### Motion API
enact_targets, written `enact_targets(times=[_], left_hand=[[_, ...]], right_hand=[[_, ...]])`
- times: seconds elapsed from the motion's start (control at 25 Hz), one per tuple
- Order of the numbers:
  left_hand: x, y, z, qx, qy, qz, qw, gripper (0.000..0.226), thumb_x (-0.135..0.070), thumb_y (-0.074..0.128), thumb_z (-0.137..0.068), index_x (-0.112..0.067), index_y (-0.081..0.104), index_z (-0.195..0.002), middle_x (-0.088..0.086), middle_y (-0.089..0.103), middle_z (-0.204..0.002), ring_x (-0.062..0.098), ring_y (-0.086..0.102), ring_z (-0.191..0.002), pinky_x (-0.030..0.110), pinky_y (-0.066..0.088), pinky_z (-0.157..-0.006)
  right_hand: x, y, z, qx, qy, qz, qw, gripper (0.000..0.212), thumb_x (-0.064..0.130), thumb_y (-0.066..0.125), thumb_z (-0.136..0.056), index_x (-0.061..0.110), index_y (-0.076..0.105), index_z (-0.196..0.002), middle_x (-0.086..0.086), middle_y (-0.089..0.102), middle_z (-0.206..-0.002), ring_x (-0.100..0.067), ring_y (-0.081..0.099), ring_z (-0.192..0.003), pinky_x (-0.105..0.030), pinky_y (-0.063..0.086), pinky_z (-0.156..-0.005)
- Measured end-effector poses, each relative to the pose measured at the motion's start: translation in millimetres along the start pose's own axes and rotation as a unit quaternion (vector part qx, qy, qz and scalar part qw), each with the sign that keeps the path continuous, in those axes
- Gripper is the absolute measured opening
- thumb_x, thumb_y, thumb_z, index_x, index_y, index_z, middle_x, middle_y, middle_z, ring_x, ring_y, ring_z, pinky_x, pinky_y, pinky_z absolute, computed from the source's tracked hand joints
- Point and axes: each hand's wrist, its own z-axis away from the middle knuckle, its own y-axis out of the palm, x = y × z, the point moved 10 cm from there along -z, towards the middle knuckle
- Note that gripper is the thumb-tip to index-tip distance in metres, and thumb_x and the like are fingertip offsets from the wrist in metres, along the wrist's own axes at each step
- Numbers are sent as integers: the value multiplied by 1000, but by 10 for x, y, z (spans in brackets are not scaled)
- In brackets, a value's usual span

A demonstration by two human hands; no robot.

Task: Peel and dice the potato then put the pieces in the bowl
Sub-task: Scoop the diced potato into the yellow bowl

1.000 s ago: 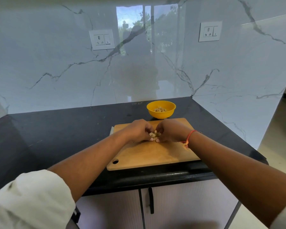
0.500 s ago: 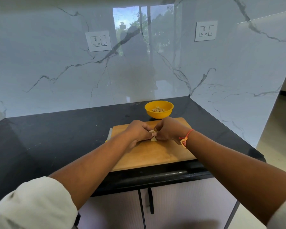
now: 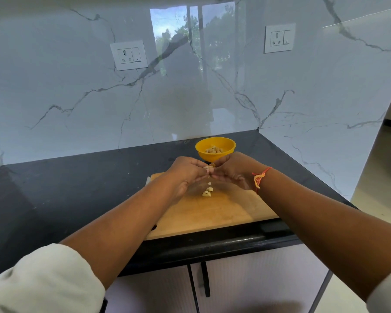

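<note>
A grey-veined marble wall [image 3: 77, 98] fills the view from nine o'clock round to three o'clock, and its gloss mirrors a window and trees at twelve. Below it a black counter [image 3: 66, 188] runs across the middle, with pale cupboard doors [image 3: 257, 279] under its front edge at six o'clock. A wooden cutting board [image 3: 212, 213] lies on the counter just right of centre, its near edge close to the counter's lip. Two bare forearms reach in from seven and five o'clock and meet above the far half of the board. The left hand [image 3: 185, 172] and right hand [image 3: 233, 170] face each other, fingers curved inward and fingertips almost touching, and together they pinch a handful of potato cubes [image 3: 209, 170] raised off the wood. A yellow bowl [image 3: 201, 153] stands on the counter at twelve o'clock from the board, just beyond the hands, and holds a heap of cubes [image 3: 213, 150]. Two wall sockets [image 3: 129, 55] sit at eleven and one o'clock. An orange thread [image 3: 259, 177] circles the right wrist. A few loose cubes [image 3: 207, 192] lie on the board at six o'clock from the fingertips; one tiny piece above them may be in the air, though I cannot tell.
</note>
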Motion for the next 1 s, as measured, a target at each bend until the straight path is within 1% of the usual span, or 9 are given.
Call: enact_targets(times=[0.28,0.4,0.44,0.52,0.56,0.68,0.76,0.84,1.0], left_hand=[[-591,137,-500,-14,52,-42,998,31,5,74,-83,8,65,-113,18,68,-102,19,67,-93,22,58,-80],[-720,200,-838,-25,77,-108,991,32,5,74,-83,6,67,-114,19,69,-108,23,68,-96,34,58,-89],[-741,218,-942,-33,88,-151,984,31,-1,77,-82,2,70,-113,17,70,-111,24,68,-100,38,57,-92],[-791,257,-1090,-50,119,-269,955,28,-12,79,-83,-11,75,-111,9,72,-112,23,67,-103,38,56,-93],[-821,291,-1119,-56,136,-339,929,26,-12,75,-87,-15,76,-112,6,72,-113,23,66,-103,36,56,-91],[-904,399,-1123,-77,195,-473,856,26,-6,61,-95,-16,76,-113,8,72,-114,27,64,-104,33,53,-87],[-920,419,-1104,-84,221,-459,856,23,-7,61,-95,-12,76,-112,10,72,-114,26,65,-104,31,51,-87],[-935,394,-1044,-84,236,-435,865,20,-8,64,-94,-10,75,-111,11,72,-115,25,66,-106,30,50,-89],[-1005,270,-775,-79,258,-389,881,13,-12,67,-92,-12,78,-99,6,74,-103,17,66,-95,21,46,-76]], right_hand=[[560,-353,-416,-33,-61,22,997,6,-4,71,-88,1,72,-92,-13,72,-89,-16,69,-80,-26,60,-81],[795,-533,-643,-77,-103,143,981,14,4,73,-89,-2,74,-102,-15,71,-90,-19,68,-79,-25,60,-76],[867,-566,-720,-93,-119,256,955,21,11,73,-91,-1,74,-109,-15,72,-96,-22,69,-85,-27,59,-80],[963,-536,-858,-107,-146,476,861,30,22,67,-96,5,72,-120,-14,72,-110,-27,66,-103,-32,52,-90],[974,-499,-912,-105,-152,530,828,30,21,64,-97,8,72,-123,-15,71,-113,-28,64,-103,-33,50,-90],[918,-407,-1041,-93,-149,600,780,28,15,56,-99,9,73,-120,-19,70,-108,-24,60,-87,-31,46,-76],[935,-472,-1052,-134,-157,604,770,26,17,55,-99,5,76,-110,-16,72,-105,-25,64,-90,-30,48,-75],[1003,-573,-999,-182,-184,562,786,21,16,61,-95,5,78,-101,-13,73,-101,-26,68,-93,-32,53,-80],[1073,-600,-663,-170,-245,370,880,6,10,73,-89,7,78,-91,-10,75,-91,-25,71,-88,-34,58,-83]])
